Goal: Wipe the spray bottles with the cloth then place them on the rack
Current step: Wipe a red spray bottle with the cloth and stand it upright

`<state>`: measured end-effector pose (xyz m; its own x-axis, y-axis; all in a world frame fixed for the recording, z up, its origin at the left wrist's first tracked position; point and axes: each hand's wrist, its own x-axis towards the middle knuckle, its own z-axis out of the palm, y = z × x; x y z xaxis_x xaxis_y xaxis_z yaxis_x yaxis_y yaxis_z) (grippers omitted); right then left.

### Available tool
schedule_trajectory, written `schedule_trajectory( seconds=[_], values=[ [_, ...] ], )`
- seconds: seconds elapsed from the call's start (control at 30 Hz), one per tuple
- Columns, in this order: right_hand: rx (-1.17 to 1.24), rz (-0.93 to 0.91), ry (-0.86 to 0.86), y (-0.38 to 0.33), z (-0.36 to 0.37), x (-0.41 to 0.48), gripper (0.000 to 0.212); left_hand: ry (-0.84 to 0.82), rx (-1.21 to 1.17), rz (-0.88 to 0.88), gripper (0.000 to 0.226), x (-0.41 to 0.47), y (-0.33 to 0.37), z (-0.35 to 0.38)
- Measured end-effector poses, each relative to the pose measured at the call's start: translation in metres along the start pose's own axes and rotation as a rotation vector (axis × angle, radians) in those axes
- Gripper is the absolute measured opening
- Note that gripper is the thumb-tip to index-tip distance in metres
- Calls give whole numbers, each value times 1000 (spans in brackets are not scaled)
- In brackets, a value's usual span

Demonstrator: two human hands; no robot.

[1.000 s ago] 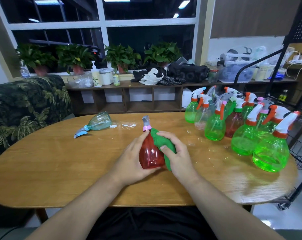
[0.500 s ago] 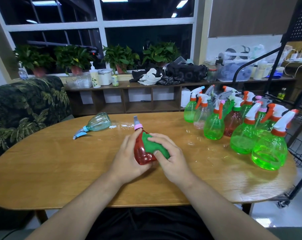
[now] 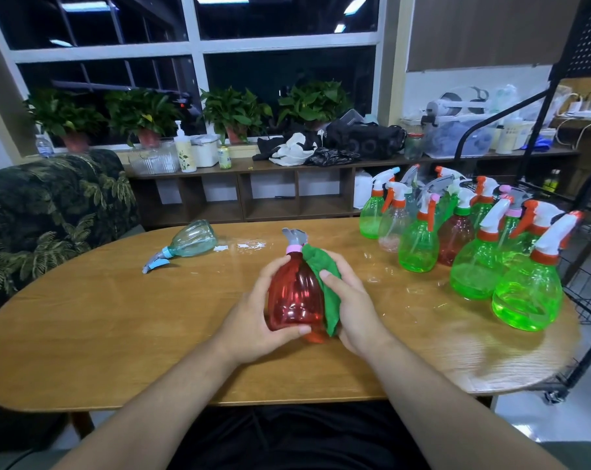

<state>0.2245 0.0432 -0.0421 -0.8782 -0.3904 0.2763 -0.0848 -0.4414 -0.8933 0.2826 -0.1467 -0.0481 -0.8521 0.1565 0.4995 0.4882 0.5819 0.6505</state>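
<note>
Wooden table (image 3: 118, 334); at centre, red spray bottle (image 3: 296, 296) upright, gripped by left hand (image 3: 253, 329), fingers curled round it. Green cloth (image 3: 321, 266) held against its side by curled right hand (image 3: 353, 313).

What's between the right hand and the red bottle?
The green cloth lies there, held by the right hand against the red bottle, as the head view shows.

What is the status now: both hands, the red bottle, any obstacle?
Left hand grips red bottle. Right hand presses green cloth on its side. Green bottles stand between it and rack.
</note>
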Motion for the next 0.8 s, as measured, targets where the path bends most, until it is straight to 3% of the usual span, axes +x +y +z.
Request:
schedule_trajectory(
  seconds=[0.2,0.33,0.63,0.73,0.8],
  values=[
    [-144,-95,49,2,-3,0,44,-12,113,14,117,3,-10,5],
    [-323,-243,-38,8,-3,-3,42,49,222,76,119,5,-14,8],
    [-764,-573,-194,21,-2,-6,52,306,181,-74,113,6,-19,5],
    [-924,-720,-271,25,3,-6,53,320,175,-67,109,5,-22,-1],
    [-914,-697,-253,24,4,-6,55,311,179,-67,110,4,-23,-3]
  ],
)
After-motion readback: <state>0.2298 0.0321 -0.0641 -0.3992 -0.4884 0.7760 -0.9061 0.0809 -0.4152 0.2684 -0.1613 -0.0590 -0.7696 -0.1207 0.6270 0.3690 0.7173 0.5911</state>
